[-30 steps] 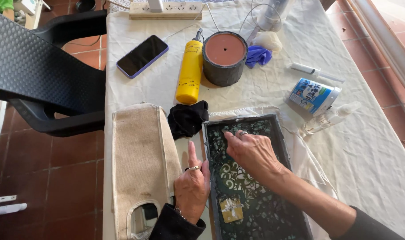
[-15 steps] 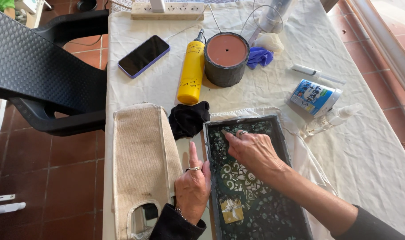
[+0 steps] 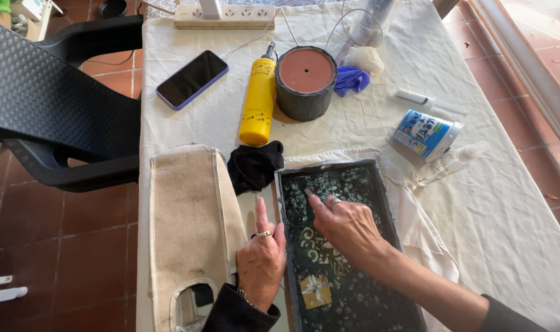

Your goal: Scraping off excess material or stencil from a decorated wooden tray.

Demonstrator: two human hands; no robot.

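A dark rectangular tray (image 3: 378,184) covered in small mosaic pieces lies on the cloth-covered table in front of me. My right hand (image 3: 344,224) rests on its surface with the index finger stretched toward the tray's upper left; whether the fingers pinch a small piece, I cannot tell. My left hand (image 3: 261,258) presses flat against the tray's left rim, fingers together, a ring on one finger. A gold-coloured square (image 3: 315,290) sits on the mosaic near the tray's lower part.
A beige canvas bag (image 3: 191,227) lies left of the tray, a black cloth (image 3: 253,165) above it. Farther back are a yellow bottle (image 3: 258,103), a grey pot with terracotta lid (image 3: 305,83), phone (image 3: 192,79), blue glove (image 3: 352,79), small tub (image 3: 426,133), spray bottle (image 3: 449,165), power strip (image 3: 224,16). A black chair (image 3: 52,110) stands left.
My right hand has slid slightly down and right over the mosaic. My left hand stays against the tray's left rim.
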